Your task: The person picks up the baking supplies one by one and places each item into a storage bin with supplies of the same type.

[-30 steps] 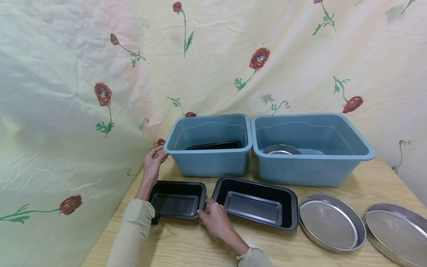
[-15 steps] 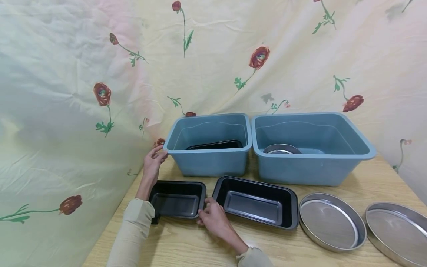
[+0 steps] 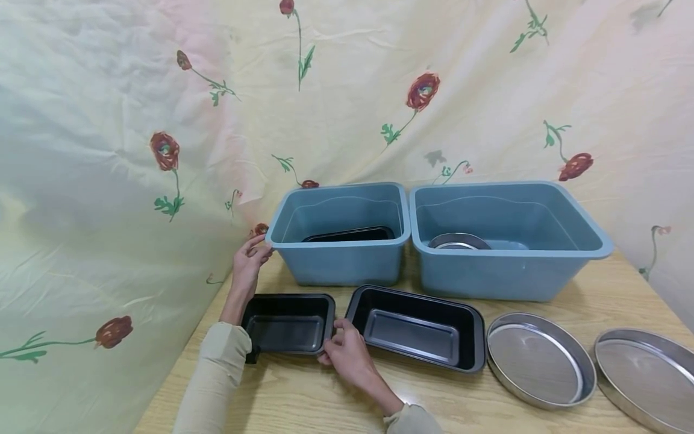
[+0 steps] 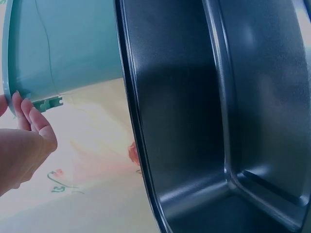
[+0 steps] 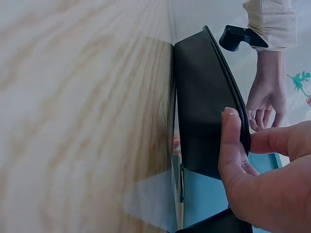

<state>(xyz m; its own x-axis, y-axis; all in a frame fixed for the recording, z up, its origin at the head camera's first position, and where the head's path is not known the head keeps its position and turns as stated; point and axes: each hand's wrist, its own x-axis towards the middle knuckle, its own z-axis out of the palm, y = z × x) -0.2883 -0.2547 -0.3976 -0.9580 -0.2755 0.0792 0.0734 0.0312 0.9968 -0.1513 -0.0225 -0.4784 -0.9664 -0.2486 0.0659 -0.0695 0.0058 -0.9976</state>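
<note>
My left hand (image 3: 248, 265) pinches the rim of the left blue plastic tub (image 3: 341, 265) at its front left corner, the thumb on one side and fingers on the other in the left wrist view. With thumb and fingers, my right hand (image 3: 348, 354) pinches the right end of a small black loaf pan (image 3: 285, 333) at its near corner. That pan lies on the table, partly behind my left forearm; the right wrist view shows the fingers (image 5: 231, 131) against its outer wall. A larger black loaf pan (image 3: 413, 335) lies just right of my right hand.
A dark pan (image 3: 352, 234) is inside the left tub. Beside it stands a second blue tub (image 3: 499, 274) holding a round metal pan (image 3: 459, 241). Two round metal pans (image 3: 541, 361) lie at the right of the wooden table (image 3: 303, 398). Flowered cloth (image 3: 347, 108) hangs behind.
</note>
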